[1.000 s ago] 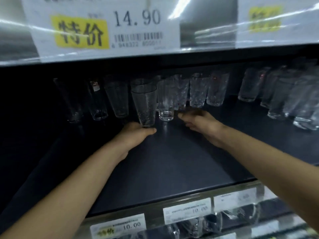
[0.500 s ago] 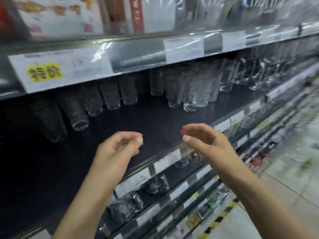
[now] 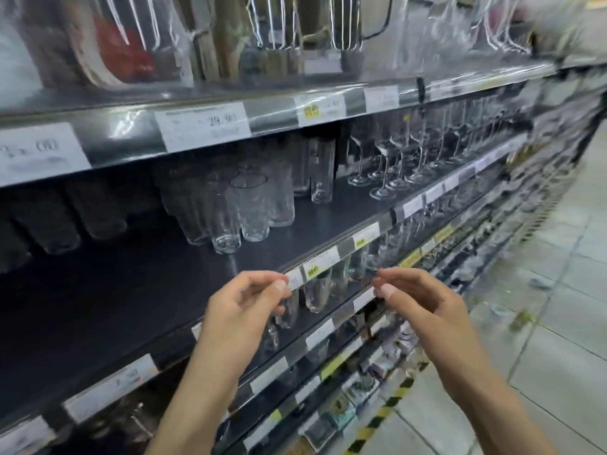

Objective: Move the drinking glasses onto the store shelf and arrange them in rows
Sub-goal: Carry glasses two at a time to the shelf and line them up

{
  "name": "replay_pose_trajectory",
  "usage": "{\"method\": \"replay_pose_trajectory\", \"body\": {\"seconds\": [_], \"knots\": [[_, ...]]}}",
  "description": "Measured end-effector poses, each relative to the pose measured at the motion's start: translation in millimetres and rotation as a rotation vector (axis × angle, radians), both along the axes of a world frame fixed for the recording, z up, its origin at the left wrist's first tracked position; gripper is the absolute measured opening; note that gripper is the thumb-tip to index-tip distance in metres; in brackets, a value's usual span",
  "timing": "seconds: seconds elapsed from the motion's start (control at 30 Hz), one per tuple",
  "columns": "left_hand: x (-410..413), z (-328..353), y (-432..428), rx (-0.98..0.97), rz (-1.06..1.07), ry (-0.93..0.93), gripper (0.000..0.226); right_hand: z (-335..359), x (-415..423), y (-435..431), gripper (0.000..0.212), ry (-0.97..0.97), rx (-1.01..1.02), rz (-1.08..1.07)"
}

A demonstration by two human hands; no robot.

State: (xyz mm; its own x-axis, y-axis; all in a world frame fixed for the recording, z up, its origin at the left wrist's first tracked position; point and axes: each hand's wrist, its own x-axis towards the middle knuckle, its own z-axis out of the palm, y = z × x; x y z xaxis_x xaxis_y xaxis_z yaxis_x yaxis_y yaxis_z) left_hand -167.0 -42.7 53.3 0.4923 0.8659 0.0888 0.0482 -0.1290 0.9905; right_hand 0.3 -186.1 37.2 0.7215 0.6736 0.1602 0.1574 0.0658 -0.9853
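Observation:
Several clear drinking glasses (image 3: pixel 243 211) stand in a cluster on the dark store shelf (image 3: pixel 138 284). More tumblers (image 3: pixel 59 228) stand in shadow further left on the same shelf. My left hand (image 3: pixel 243 307) hovers in front of the shelf's edge, fingers loosely curled, holding nothing. My right hand (image 3: pixel 414 300) is level with it to the right, fingers also curled and empty. Both hands are well in front of the glasses and touch none.
Wine glasses (image 3: pixel 391 165) line the shelf's right part, with two tall straight glasses (image 3: pixel 320 172) beside them. Price labels (image 3: pixel 320 261) run along the shelf edges. Lower shelves hold more glassware (image 3: pixel 315 290). Wrapped goods fill the top shelf (image 3: pixel 262 34). A tiled aisle floor (image 3: pixel 542 339) lies right.
Both hands have drawn back out of the shelf, away from the glasses. My view has swung right and pulled back, so the aisle and wine glasses now show.

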Motion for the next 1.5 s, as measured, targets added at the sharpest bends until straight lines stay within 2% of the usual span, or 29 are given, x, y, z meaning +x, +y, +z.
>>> {"method": "replay_pose_trajectory", "body": {"seconds": [0.27, 0.57, 0.7, 0.87, 1.0, 1.1, 1.2, 1.47, 1.5], "knots": [[98, 4, 8, -0.014, 0.070, 0.029, 0.010, 3, 109, 14, 0.016, 0.000, -0.039, 0.058], [207, -4, 60, -0.050, 0.137, -0.012, 0.012, -2, 220, 92, 0.013, -0.033, -0.073, 0.132], [259, -11, 96, -0.055, 0.189, -0.035, 0.028, -1, 267, 144, 0.013, -0.029, -0.093, 0.179], [317, -25, 144, -0.049, 0.305, -0.019, 0.058, -10, 309, 212, 0.027, -0.111, -0.161, 0.313], [348, -30, 171, 0.032, 0.349, 0.022, 0.057, -22, 334, 267, 0.036, -0.170, -0.177, 0.362], [360, -31, 190, 0.088, 0.369, 0.086, 0.058, -27, 350, 310, 0.052, -0.238, -0.220, 0.396], [368, -33, 200, 0.163, 0.417, 0.124, 0.046, -26, 357, 344, 0.065, -0.243, -0.205, 0.432], [386, -36, 210, 0.175, 0.524, 0.225, 0.021, -21, 351, 373, 0.054, -0.058, -0.151, 0.595], [387, -37, 211, 0.169, 0.527, 0.240, 0.019, -21, 351, 373, 0.059, -0.045, -0.135, 0.604]]}}
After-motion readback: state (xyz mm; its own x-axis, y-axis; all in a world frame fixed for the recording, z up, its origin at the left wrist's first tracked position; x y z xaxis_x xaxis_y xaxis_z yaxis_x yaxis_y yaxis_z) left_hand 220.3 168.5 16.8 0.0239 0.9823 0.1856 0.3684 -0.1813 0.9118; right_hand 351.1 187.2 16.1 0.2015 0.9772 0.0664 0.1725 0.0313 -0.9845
